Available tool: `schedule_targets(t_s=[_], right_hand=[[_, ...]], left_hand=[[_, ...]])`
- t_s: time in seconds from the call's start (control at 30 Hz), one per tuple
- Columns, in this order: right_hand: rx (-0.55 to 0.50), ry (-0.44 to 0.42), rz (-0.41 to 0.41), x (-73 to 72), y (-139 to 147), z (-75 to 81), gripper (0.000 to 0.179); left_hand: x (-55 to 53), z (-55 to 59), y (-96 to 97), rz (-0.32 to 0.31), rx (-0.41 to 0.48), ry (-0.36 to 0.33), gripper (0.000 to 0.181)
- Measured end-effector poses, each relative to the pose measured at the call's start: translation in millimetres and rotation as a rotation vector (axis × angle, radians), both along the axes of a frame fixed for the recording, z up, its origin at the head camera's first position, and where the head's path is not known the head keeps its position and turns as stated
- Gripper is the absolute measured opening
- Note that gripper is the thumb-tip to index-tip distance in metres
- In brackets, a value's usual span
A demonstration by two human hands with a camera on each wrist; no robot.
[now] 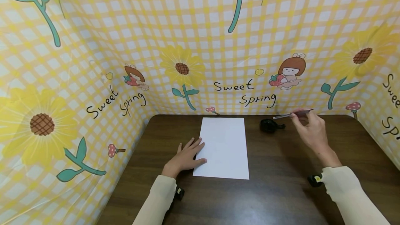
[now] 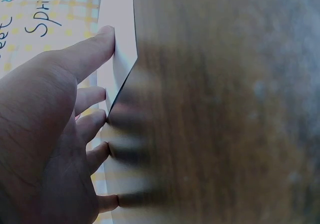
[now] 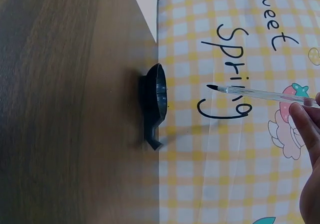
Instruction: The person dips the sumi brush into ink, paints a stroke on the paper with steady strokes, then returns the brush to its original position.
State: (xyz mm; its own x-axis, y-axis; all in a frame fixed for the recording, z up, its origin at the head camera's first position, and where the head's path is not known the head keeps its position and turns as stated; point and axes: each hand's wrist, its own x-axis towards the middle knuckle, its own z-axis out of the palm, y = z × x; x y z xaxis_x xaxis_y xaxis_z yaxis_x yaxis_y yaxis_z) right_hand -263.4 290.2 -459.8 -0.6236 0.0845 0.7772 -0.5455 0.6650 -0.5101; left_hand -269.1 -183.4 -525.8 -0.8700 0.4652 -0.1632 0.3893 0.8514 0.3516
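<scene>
Paper (image 1: 223,148), black dish (image 1: 267,125) on table (image 1: 281,162)

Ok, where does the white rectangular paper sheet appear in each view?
Head: white rectangular paper sheet, lower half, just right of centre.
Left wrist: upper part, left of centre.
Right wrist: only a corner, top edge, left of centre.
Shared landmark: yellow-and-white checked cloth.

The words "Sweet Spring" (image 1: 249,99) stand in black script on the yellow checked fabric (image 1: 193,16), complete at the back and again on the left side. At the right edge the lettering is cut off, leaving "Swee" and the start of "Spring". Both wrist views show it sideways, the left cropping "Sweet".
</scene>
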Motion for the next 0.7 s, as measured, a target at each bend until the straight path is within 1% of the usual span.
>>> schedule_targets(t_s=[0.27, 0.47, 0.7], right_hand=[[-0.003, 0.008, 0.026, 0.1, -9, 1.3, 0.016], [-0.002, 0.032, 0.058, -2.2, -16, 6.4, 0.015], [-0.006, 0.054, 0.054, -2.3, -26, 9.9, 0.016]], left_hand=[[0.3, 1.6, 0.0, -0.006, -0.006, 0.001, 0.078], [0.6, 3.7, -0.3, -0.011, 0.008, 0.000, 0.078], [0.8, 2.6, -0.9, -0.008, 0.004, 0.002, 0.077]])
